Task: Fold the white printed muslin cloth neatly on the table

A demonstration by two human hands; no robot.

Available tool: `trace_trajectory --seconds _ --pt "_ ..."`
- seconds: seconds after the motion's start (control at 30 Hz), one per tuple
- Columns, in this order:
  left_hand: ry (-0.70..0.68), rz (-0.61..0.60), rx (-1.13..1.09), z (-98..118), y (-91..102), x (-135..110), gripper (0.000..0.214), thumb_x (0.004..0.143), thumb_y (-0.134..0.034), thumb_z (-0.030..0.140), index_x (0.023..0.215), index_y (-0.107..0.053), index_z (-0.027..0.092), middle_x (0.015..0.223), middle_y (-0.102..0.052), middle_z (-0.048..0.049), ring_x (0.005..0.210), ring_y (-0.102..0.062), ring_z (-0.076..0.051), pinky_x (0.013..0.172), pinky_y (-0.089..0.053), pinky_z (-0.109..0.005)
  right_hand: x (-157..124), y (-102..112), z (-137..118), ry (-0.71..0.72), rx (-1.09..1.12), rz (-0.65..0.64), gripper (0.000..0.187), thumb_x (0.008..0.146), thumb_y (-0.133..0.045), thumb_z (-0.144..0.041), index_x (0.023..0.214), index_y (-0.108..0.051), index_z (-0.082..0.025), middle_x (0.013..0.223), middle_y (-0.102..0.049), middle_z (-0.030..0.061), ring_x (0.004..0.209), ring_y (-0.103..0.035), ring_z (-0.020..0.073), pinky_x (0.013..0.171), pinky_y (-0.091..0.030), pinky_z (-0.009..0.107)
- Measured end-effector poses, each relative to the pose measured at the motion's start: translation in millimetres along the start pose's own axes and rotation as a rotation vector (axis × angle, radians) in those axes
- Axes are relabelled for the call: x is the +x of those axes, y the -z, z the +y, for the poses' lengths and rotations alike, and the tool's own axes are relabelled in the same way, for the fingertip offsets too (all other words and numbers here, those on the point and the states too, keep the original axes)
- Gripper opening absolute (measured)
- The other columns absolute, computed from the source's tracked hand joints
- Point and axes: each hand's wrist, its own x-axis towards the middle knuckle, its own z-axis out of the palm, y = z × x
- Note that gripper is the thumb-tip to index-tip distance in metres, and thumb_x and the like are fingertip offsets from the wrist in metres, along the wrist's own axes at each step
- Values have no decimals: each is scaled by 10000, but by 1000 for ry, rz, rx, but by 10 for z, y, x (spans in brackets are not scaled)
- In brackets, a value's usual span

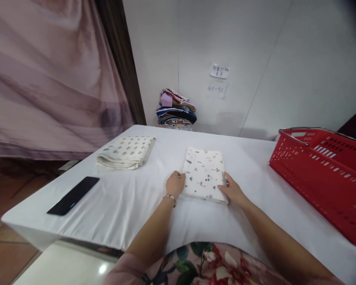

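A white folded cloth [204, 174] printed with small grey and black motifs lies flat on the white-covered table in front of me. My left hand [175, 184] grips its left edge, the fingers partly hidden by the fold. On the opposite side my right hand [233, 190] holds the lower right edge, thumb on top and fingers along the side. Farther left lies a second folded cloth [127, 152], cream with rows of small grey shapes and one yellow one; neither hand touches it.
A black phone-like slab [74, 196] rests near the table's left edge. On the right stands a red perforated plastic basket [317, 178] with a metal handle. Behind the white tablecloth [142, 209] rises a stack of folded fabrics [177, 111] by the wall. A pink curtain [53, 79] hangs left.
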Motion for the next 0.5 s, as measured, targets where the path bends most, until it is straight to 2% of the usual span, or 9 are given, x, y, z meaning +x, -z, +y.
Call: trace_trajectory --seconds 0.13,0.2,0.27,0.37,0.43,0.5 --pt "-8 -85 -88 79 -100 -165 291 818 -472 453 910 -550 189 893 -668 -81 833 -607 -213 695 -396 -283 313 175 112 18 43 57 757 637 -644 -219 1353 -401 -190 1056 -650 87 811 -652 201 706 -532 309" --pt "-46 -145 -115 147 -173 -288 312 804 -495 460 959 -541 193 866 -671 -74 811 -609 -210 676 -396 -278 476 325 169 2 -46 111 692 637 -640 -212 1306 -467 -168 1011 -667 90 795 -651 206 703 -528 312" --pt "-66 -155 -128 200 -226 -394 324 811 -486 452 1001 -527 193 859 -671 -75 799 -609 -208 655 -391 -274 577 441 198 29 -194 105 581 658 -624 -230 1231 -545 -170 994 -675 83 818 -646 216 747 -520 339" --pt "-65 -145 -189 204 -248 -476 299 815 -489 422 1004 -523 193 845 -670 -64 777 -606 -191 641 -384 -262 528 466 157 203 -432 98 438 712 -569 -245 1146 -605 -195 1102 -642 84 985 -600 254 873 -472 404" --pt "-67 -153 -246 158 -246 -493 270 804 -511 406 972 -532 196 814 -670 -48 756 -603 -177 645 -385 -256 368 373 75 378 -519 124 390 760 -528 -260 1137 -608 -197 1213 -580 94 1118 -525 272 954 -416 437" --pt "-68 -162 -298 101 -248 -510 239 797 -522 393 933 -542 197 781 -669 -37 736 -602 -168 652 -390 -254 150 214 -33 537 -517 106 353 822 -480 -292 1136 -606 -191 1249 -552 101 1166 -487 266 993 -383 449"
